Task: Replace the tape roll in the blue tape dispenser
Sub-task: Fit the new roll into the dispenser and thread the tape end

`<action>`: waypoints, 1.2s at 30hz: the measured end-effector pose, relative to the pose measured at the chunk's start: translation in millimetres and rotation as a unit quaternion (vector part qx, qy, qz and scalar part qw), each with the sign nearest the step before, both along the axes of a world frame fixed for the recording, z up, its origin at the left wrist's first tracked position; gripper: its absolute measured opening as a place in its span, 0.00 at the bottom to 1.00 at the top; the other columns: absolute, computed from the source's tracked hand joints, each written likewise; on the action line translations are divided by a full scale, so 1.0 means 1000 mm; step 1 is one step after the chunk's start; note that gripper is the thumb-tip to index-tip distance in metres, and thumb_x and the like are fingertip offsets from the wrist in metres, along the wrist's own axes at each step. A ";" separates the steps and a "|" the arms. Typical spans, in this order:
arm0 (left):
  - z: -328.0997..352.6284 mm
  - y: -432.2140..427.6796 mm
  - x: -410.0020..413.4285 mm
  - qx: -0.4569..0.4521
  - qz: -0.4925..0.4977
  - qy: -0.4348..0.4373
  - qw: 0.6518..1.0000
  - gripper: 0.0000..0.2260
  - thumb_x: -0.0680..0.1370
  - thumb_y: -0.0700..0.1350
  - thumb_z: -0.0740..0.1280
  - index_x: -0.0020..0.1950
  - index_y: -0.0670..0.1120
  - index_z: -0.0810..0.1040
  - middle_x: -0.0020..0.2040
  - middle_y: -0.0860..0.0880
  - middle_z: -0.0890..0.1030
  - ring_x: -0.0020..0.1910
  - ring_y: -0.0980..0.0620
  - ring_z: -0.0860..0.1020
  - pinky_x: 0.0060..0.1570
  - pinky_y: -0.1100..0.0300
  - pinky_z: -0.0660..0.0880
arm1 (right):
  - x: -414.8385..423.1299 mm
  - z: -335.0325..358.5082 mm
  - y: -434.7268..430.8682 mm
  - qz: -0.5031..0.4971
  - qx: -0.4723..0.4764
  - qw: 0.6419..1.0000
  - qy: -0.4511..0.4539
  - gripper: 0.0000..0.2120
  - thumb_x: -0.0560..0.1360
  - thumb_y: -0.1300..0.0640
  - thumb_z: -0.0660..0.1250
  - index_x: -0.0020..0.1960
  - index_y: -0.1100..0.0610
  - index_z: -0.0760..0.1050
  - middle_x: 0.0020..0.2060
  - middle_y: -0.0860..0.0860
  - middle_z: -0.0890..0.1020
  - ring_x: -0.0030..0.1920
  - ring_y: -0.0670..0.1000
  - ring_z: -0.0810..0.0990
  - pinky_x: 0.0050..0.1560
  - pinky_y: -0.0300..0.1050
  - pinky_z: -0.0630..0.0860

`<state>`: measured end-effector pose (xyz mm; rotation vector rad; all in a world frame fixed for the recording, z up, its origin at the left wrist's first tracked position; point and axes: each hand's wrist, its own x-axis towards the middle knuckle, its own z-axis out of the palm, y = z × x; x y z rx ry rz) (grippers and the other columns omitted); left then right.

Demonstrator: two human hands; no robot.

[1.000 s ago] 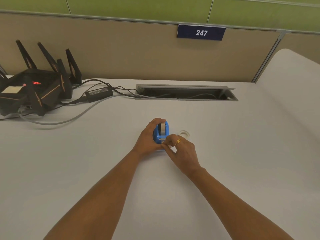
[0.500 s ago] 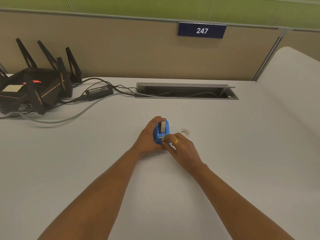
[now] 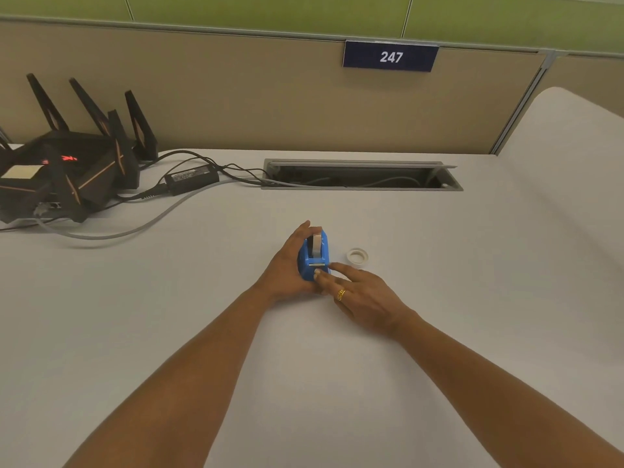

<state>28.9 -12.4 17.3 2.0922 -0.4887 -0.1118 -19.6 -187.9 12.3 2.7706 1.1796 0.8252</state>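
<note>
My left hand (image 3: 287,268) grips the blue tape dispenser (image 3: 314,256) on the desk (image 3: 169,315), its long axis pointing away from me, while my right hand (image 3: 363,292), fingers loosely extended and holding nothing, touches its near cutter end.

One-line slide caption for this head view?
Left hand grips blue tape dispenser; right hand fingertips touch its front; white ring lies beside.
</note>
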 end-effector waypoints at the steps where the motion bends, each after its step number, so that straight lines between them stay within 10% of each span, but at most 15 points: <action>1: 0.000 0.000 0.000 0.004 -0.002 -0.004 1.000 0.39 0.66 0.40 0.75 0.71 0.44 0.57 0.75 0.45 0.55 0.73 0.45 0.59 0.70 0.51 0.61 | 0.001 0.001 -0.001 0.012 -0.015 1.000 0.000 0.24 0.63 0.60 0.76 0.58 0.58 0.76 0.51 0.53 0.84 0.50 0.56 0.83 0.35 0.43 0.80; 16: 0.000 0.009 -0.002 0.035 -0.035 -0.002 0.999 0.46 0.66 0.42 0.76 0.73 0.46 0.48 0.76 0.47 0.51 0.75 0.48 0.54 0.68 0.62 0.56 | -0.001 0.012 -0.002 0.036 -0.104 0.994 0.028 0.20 0.60 0.57 0.78 0.52 0.55 0.80 0.53 0.50 0.84 0.46 0.54 0.84 0.30 0.37 0.77; 29: -0.004 0.009 -0.002 -0.042 0.040 0.082 0.995 0.37 0.72 0.43 0.69 0.74 0.48 0.51 0.76 0.47 0.57 0.73 0.46 0.59 0.71 0.51 0.58 | -0.001 0.008 -0.003 0.034 -0.099 0.993 0.053 0.18 0.61 0.58 0.77 0.50 0.56 0.80 0.48 0.49 0.85 0.48 0.54 0.84 0.34 0.39 0.79; 36: -0.005 0.010 -0.003 -0.031 0.042 0.074 0.996 0.39 0.70 0.42 0.71 0.74 0.48 0.50 0.76 0.47 0.57 0.73 0.46 0.59 0.72 0.51 0.59 | -0.001 0.005 -0.005 -0.001 -0.112 0.986 0.125 0.16 0.73 0.59 0.67 0.60 0.58 0.75 0.59 0.55 0.80 0.57 0.55 0.79 0.50 0.45 0.78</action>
